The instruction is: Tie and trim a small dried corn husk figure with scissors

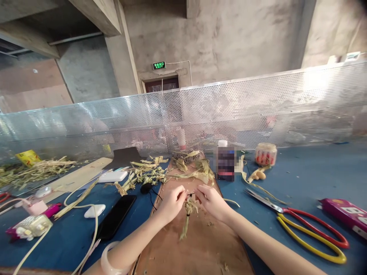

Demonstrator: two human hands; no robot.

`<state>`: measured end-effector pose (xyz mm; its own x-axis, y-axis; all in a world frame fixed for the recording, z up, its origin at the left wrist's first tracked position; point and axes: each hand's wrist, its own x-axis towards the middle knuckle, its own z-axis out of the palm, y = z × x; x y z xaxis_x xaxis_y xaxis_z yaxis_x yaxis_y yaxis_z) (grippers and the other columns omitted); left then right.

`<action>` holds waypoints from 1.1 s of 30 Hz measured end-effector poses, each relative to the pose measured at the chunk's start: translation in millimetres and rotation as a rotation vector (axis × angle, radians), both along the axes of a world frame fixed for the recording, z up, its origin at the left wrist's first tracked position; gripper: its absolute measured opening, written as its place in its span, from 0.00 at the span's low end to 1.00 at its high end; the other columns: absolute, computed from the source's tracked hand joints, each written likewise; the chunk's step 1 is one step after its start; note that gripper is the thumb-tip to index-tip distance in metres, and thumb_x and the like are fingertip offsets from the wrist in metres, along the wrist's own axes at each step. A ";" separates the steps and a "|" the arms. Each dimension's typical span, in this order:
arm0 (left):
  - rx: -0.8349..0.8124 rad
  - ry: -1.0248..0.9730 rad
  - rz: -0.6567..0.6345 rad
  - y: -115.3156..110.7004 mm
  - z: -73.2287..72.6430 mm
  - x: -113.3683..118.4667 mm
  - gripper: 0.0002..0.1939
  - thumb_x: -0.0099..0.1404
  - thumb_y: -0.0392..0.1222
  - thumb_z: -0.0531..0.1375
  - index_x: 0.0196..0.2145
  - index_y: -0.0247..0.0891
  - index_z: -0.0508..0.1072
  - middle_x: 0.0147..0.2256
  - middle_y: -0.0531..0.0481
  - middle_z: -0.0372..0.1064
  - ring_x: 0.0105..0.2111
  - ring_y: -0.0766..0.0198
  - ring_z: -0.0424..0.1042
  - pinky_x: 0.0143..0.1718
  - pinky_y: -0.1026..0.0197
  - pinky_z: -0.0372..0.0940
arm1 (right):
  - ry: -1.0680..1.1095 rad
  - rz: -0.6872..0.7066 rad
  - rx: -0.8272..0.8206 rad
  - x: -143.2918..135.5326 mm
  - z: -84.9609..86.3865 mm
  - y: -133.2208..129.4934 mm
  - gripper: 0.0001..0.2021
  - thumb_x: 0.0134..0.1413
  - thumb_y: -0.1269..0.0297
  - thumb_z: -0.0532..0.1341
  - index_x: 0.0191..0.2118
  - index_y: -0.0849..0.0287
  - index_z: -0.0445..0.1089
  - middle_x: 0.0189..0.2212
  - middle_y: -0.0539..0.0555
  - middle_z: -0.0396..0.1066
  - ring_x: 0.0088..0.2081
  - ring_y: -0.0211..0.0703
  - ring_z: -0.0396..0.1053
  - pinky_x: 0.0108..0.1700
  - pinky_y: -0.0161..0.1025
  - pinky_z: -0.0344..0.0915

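Observation:
Close together over a brown wooden board (197, 248), my hands pinch a dark thread (190, 194) stretched between them. My left hand (174, 200) is closed, thumb against forefinger, on one side. On the other side my right hand (210, 200) is closed in a similar pinch. Between and just below them is a small bundle of dried, pale-green plant strips (189, 210), bound partway down with a dark tie. Its lower end points toward me. A black round spool-like object (146, 188) with a dark cord lies left of the board.
Scissors (286, 214) with red and yellow handles lie open on the right. A phone (116, 217), white cables and a power bank (113, 176) are at left. Dried strips (200, 172) cover the board's far end. A bottle (226, 164), jar (265, 154) and perforated metal screen (229, 110) stand behind.

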<state>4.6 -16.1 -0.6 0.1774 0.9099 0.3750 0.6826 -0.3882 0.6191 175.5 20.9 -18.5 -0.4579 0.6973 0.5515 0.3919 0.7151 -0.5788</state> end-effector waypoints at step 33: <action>-0.418 -0.360 -0.166 28.5 1.0 3.8 0.18 0.57 0.55 0.54 0.25 0.36 0.67 0.22 0.56 0.56 0.23 0.68 0.54 0.25 0.64 0.48 | -0.015 0.056 0.210 7.5 -6.4 21.6 0.06 0.54 0.69 0.57 0.29 0.55 0.71 0.27 0.49 0.71 0.34 0.39 0.64 0.39 0.36 0.60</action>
